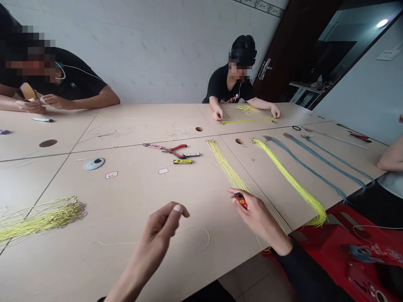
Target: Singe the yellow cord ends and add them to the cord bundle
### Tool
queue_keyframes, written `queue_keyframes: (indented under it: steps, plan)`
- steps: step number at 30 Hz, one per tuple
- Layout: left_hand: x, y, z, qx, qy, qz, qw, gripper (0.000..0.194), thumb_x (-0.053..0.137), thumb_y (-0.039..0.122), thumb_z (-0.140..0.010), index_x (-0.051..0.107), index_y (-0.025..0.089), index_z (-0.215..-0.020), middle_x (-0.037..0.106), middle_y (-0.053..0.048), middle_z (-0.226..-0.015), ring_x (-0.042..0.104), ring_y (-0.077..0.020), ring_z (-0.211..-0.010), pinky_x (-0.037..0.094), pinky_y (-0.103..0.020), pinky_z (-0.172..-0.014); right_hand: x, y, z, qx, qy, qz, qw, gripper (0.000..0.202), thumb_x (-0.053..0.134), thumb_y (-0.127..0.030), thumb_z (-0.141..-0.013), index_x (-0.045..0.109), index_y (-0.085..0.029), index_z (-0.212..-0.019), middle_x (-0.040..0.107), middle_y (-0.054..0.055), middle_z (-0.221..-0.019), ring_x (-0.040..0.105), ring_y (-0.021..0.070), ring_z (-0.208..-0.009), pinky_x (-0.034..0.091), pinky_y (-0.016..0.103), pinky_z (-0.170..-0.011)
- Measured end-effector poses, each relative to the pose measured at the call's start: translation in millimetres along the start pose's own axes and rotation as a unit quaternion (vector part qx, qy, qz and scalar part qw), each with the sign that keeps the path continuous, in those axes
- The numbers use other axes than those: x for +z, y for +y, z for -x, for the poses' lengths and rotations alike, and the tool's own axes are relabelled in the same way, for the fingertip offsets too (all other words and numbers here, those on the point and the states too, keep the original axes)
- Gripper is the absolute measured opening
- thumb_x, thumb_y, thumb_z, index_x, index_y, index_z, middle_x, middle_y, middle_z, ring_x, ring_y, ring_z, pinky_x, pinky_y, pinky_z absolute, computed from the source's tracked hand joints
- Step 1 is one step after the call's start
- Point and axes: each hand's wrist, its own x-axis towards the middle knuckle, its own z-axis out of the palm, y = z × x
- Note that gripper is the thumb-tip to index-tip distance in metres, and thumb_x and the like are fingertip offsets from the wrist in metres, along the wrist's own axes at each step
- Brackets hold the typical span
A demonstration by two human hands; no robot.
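At the far left of the table [63, 272], a bundle of yellow-green cords [53, 219] lies with its looped ends pointing right, and beyond it a co-worker [82, 79] leans in with both hands close together around something small. Next come a round grey-white disc [91, 164] with a dark spot and two small red-bordered labels [111, 175]. The person's left hand [162, 224] is above the table, fingers curled in and thumb laid along the bent forefinger; whether a thin strand is pinched there I cannot tell. A loose pale cord [117, 243] lies on the table, passing behind this hand and curving round to its right. Farther back are red-handled pliers [178, 150] beside a pink-handled tool [154, 146], with two lighters [182, 162] just to their right. A yellow cord bundle [225, 161] slants down toward the right hand [256, 212], which stands well apart from the left and is closed around a red-and-black lighter [242, 202], its top end showing by the thumb. Beyond, another co-worker [219, 84] stretches a yellow strand [248, 120] between two hands. Farther right lie a brighter yellow bundle [289, 180] and three blue bundles [310, 167], side by side.
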Motion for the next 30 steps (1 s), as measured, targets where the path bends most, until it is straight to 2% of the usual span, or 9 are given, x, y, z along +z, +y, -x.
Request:
queue_keyframes:
  steps: [2,4,8,13,16,20,22,25,30]
  plan:
    - [-13.6,1,-1,-0.004,0.049,-0.020,0.999,0.044,0.048,0.067,-0.087,0.065,0.026,-0.080,0.031,0.003,-0.056,0.031,-0.0149,-0.053,0.028,-0.027,-0.049,-5,21,-1,0.010,0.003,0.015,1.000,0.036,0.049,-0.038,-0.095,0.065,-0.018,-0.120,0.069,0.013,-0.120,0.066,0.0245,-0.107,0.053,0.037,-0.092]
    - [-24.3,4,-3,-0.006,0.087,-0.029,0.996,0.044,0.049,0.067,-0.086,0.066,0.026,-0.081,0.029,0.003,-0.056,0.029,-0.0145,-0.052,0.026,-0.026,-0.047,-13,33,1,0.046,0.009,0.024,0.999,0.038,0.048,-0.040,-0.094,0.065,-0.016,-0.119,0.069,0.014,-0.120,0.067,0.0256,-0.105,0.054,0.038,-0.090]
    - [-39.1,8,-12,0.002,0.137,-0.007,0.991,0.042,0.049,0.062,-0.089,0.064,0.025,-0.081,0.027,0.003,-0.056,0.026,-0.0138,-0.052,0.024,-0.026,-0.046,-25,29,15,0.076,0.027,0.050,0.995,0.038,0.048,-0.042,-0.094,0.065,-0.017,-0.118,0.070,0.014,-0.117,0.069,0.0267,-0.101,0.056,0.038,-0.084]
    - [-50.1,9,-19,0.010,0.149,0.020,0.989,0.038,0.052,0.057,-0.091,0.062,0.024,-0.075,0.026,0.003,-0.057,0.027,-0.0145,-0.054,0.028,-0.027,-0.047,-31,23,55,0.066,-0.087,0.030,0.994,0.033,0.048,-0.039,-0.097,0.065,-0.022,-0.119,0.069,0.010,-0.121,0.065,0.0233,-0.113,0.055,0.033,-0.090]
    - [-53.1,12,-17,-0.013,0.148,-0.017,0.989,0.034,0.053,0.056,-0.090,0.065,0.025,-0.083,0.029,0.003,-0.058,0.029,-0.0140,-0.055,0.030,-0.026,-0.049,-44,33,75,0.118,-0.081,0.088,0.986,0.033,0.047,-0.039,-0.095,0.066,-0.019,-0.113,0.071,0.012,-0.114,0.069,0.0251,-0.102,0.057,0.034,-0.083]
    - [-50.0,19,-15,-0.037,0.150,-0.046,0.987,0.037,0.053,0.058,-0.089,0.067,0.026,-0.102,0.027,0.006,-0.055,0.024,-0.0118,-0.051,0.021,-0.023,-0.045,-63,32,85,0.152,-0.059,0.158,0.974,0.035,0.045,-0.041,-0.092,0.067,-0.016,-0.103,0.073,0.012,-0.086,0.069,0.0251,-0.069,0.056,0.037,-0.067]
    - [-45.2,22,-18,-0.023,0.140,-0.036,0.989,0.039,0.053,0.056,-0.088,0.067,0.023,-0.102,0.025,0.007,-0.053,0.022,-0.0109,-0.049,0.019,-0.022,-0.045,-64,21,82,0.139,-0.055,0.138,0.979,0.036,0.046,-0.045,-0.094,0.067,-0.018,-0.104,0.072,0.009,-0.081,0.066,0.0230,-0.063,0.054,0.035,-0.063]
    - [-34.5,24,-27,0.008,0.106,-0.015,0.994,0.037,0.054,0.052,-0.088,0.067,0.019,-0.097,0.025,0.007,-0.052,0.024,-0.0101,-0.048,0.019,-0.022,-0.045,-51,-3,62,0.101,-0.074,0.040,0.991,0.038,0.047,-0.051,-0.096,0.067,-0.021,-0.110,0.069,0.006,-0.080,0.066,0.0209,-0.069,0.052,0.030,-0.063]
    - [-10.2,14,-60,0.065,0.076,-0.008,0.995,0.034,0.050,0.044,-0.087,0.068,0.014,-0.088,0.034,0.005,-0.053,0.032,-0.0106,-0.050,0.023,-0.023,-0.046,-4,-37,-14,-0.011,-0.055,-0.103,0.993,0.041,0.056,-0.053,-0.094,0.069,-0.018,-0.110,0.067,0.008,-0.092,0.062,0.0201,-0.083,0.049,0.029,-0.069]
